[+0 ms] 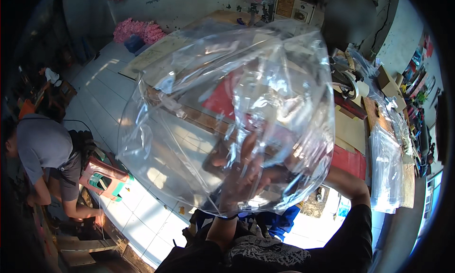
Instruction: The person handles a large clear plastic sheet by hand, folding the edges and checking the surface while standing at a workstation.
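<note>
A large clear plastic bag or cover (pixel 163 130), puffed out and creased, fills the middle of the head view in front of me. Through its film my left hand (pixel 239 171) shows with the fingers apart; the arm goes in at the cover's lower edge. From the right, my right forearm bends in toward the cover. My right hand (pixel 275 174) is blurred by the shiny film near the left one, so its fingers are not clear. A red sheet or panel (pixel 222 96) shows through the plastic beyond my hands.
At left, a person in grey (pixel 45 142) bends over beside a red and green plastic stool (pixel 103 175). A workbench at right carries more clear plastic sheeting (pixel 386 171) and a tape roll (pixel 362 89). Pink bundles (pixel 137 32) lie by the far wall. Another person stands beyond the cover.
</note>
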### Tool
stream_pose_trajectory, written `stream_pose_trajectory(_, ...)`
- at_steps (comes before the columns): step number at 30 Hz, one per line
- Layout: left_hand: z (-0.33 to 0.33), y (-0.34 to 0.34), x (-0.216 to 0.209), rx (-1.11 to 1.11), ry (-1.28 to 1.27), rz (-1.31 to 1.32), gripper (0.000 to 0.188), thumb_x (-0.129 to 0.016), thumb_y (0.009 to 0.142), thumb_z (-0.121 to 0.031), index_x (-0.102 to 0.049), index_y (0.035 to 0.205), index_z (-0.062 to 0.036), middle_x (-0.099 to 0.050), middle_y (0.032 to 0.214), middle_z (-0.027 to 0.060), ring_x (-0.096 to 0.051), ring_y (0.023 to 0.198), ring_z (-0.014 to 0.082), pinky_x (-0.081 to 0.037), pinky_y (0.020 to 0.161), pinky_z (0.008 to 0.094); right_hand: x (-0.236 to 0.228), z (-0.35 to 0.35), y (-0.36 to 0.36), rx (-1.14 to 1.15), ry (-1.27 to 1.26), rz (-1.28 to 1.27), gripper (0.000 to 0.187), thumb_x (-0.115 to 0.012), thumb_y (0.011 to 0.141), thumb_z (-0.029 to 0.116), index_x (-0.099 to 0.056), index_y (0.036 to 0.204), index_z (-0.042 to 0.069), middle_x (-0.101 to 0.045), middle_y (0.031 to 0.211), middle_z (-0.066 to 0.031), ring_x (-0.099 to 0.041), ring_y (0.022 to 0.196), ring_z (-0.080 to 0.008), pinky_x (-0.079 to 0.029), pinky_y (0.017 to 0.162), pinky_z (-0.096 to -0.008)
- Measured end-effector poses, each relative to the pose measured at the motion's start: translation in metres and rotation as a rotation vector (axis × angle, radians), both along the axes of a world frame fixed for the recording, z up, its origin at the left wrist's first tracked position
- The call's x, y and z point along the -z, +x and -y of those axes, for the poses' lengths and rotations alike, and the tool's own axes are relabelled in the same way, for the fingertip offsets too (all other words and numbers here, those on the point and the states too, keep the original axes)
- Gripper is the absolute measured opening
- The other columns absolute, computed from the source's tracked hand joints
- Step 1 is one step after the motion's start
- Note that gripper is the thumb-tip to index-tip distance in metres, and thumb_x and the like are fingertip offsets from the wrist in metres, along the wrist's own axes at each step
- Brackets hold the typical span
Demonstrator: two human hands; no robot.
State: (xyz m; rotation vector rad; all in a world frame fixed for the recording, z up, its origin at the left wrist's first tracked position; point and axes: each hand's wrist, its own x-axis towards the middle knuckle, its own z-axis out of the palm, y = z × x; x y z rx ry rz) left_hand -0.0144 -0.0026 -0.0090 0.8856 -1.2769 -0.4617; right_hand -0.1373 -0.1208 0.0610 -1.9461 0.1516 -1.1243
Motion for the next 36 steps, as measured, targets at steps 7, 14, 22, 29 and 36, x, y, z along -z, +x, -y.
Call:
stream_pose_trajectory(7, -0.009, 0.012, -0.061, 0.126, -0.230, 0.420, 0.063, -0.068, 0.087, -0.031, -0.042, 0.137, -0.0019, -0.045, 0.139, 0.0240, -0.048, 0.125, 0.0356, -0.038, 0.100, 0.0452, 0.003, -0.027, 0.003, 0.308, -0.031, 0.314, 0.058, -0.040, 0.097, 0.028, -0.022, 0.146, 0.001, -0.032, 0.147, -0.0205, -0.032, 0.136, -0.0368, -0.028, 0.114, -0.0494)
stream_pose_trajectory(14, -0.004, 0.005, -0.054, -0.181, -0.230, -0.070, 0.042, -0.054, 0.094, -0.032, -0.058, 0.124, -0.0025, -0.054, 0.133, 0.0205, -0.054, 0.122, 0.0346, -0.042, 0.101, 0.0452, 0.002, -0.069, -0.046, 0.864, -0.019, 0.754, 0.061, -0.048, 0.095, 0.026, -0.024, 0.144, -0.002, -0.035, 0.145, -0.0226, -0.037, 0.133, -0.0375, -0.029, 0.114, -0.0505)
stream_pose_trajectory(22, 0.022, -0.030, -0.059, -0.004, -0.266, 0.168, 0.069, -0.038, 0.097, -0.051, -0.026, 0.147, -0.0050, -0.032, 0.150, 0.0226, -0.028, 0.140, 0.0354, -0.020, 0.114, 0.0509, 0.014, -0.076, -0.045, 0.608, 0.099, 0.613, 0.048, -0.046, 0.099, 0.013, -0.032, 0.140, -0.007, -0.045, 0.138, -0.0240, -0.040, 0.133, -0.0374, -0.029, 0.113, -0.0503)
stream_pose_trajectory(29, 0.028, -0.031, -0.043, -0.249, -0.182, -0.030, 0.052, -0.031, 0.102, -0.028, -0.023, 0.143, 0.0026, -0.035, 0.147, 0.0260, -0.031, 0.140, 0.0338, -0.019, 0.115, 0.0469, 0.021, -0.068, -0.071, 0.686, 0.168, 0.603, 0.057, -0.044, 0.098, 0.020, -0.024, 0.144, -0.006, -0.038, 0.144, -0.0240, -0.038, 0.134, -0.0356, -0.029, 0.114, -0.0463)
stream_pose_trajectory(36, 0.042, 0.011, -0.021, -0.274, -0.194, -0.247, 0.050, -0.021, 0.102, -0.033, -0.038, 0.134, 0.0028, -0.051, 0.130, 0.0288, -0.044, 0.129, 0.0373, -0.023, 0.115, 0.0464, 0.021, -0.056, -0.090, 0.748, 0.154, 0.384, 0.053, -0.047, 0.099, 0.019, -0.029, 0.143, -0.005, -0.038, 0.144, -0.0257, -0.038, 0.135, -0.0349, -0.033, 0.112, -0.0469)
